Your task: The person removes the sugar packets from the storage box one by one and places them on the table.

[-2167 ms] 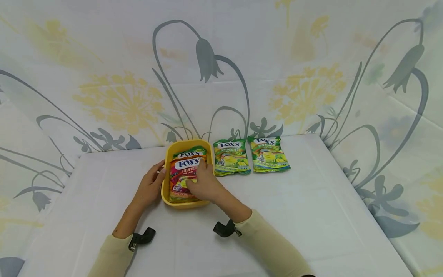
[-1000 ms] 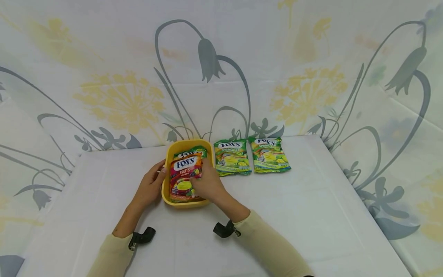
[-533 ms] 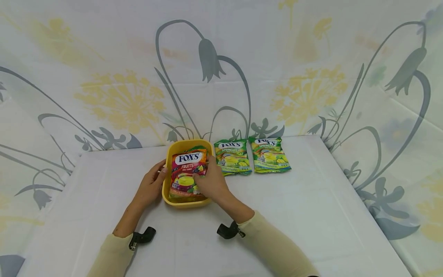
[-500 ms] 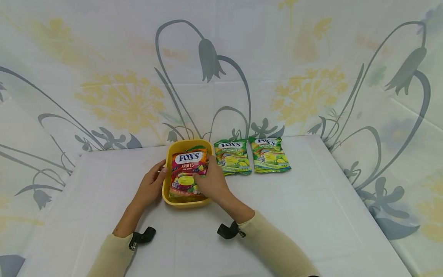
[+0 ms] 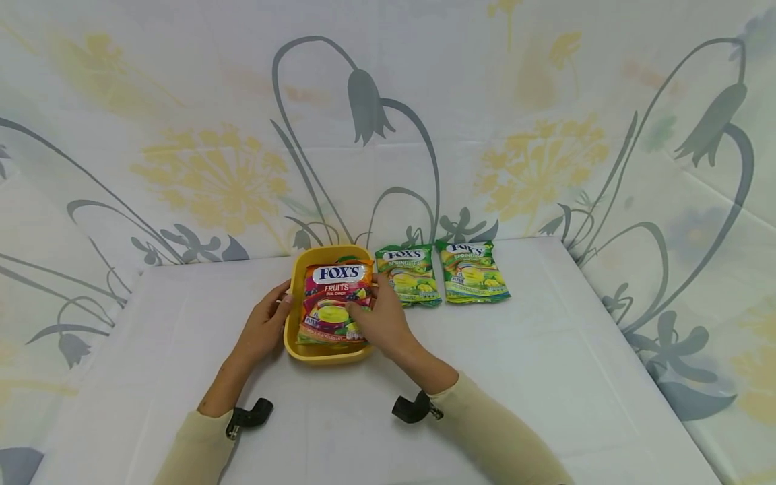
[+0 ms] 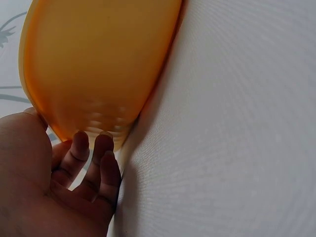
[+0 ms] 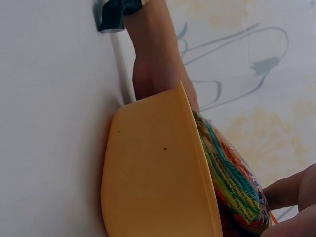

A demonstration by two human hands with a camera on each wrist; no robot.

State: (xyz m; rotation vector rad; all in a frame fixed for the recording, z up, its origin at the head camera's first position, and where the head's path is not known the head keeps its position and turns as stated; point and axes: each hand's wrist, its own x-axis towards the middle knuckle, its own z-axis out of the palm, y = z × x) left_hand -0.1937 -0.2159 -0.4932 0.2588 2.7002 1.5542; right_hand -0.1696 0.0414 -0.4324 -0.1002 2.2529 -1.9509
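Observation:
A yellow plastic basket [image 5: 330,358] stands on the white table, and my left hand [image 5: 262,325] holds its left side. In the left wrist view the fingers [image 6: 79,148] lie against the basket's outer wall, thumb by the rim. My right hand [image 5: 386,322] pinches the right edge of a red Fox's Fruits candy bag [image 5: 335,296], thumb on its printed face. Tilted, the bag rises past the basket's rim in the right wrist view, its striped back [image 7: 234,173] showing. A sliver of green candy bag [image 5: 348,258] peeks out behind it; the rest is hidden.
Right of the basket lie two green Fox's Spring Tea candy bags, the nearer one [image 5: 409,276] partly behind my right hand and the other [image 5: 474,273] farther right. A flower-printed cloth [image 5: 376,168] hangs behind the table's back edge.
My right hand has shifted right, drawing the red candy bag rightward and up out of the basket. More of the basket's bottom shows. My left hand stays in place.

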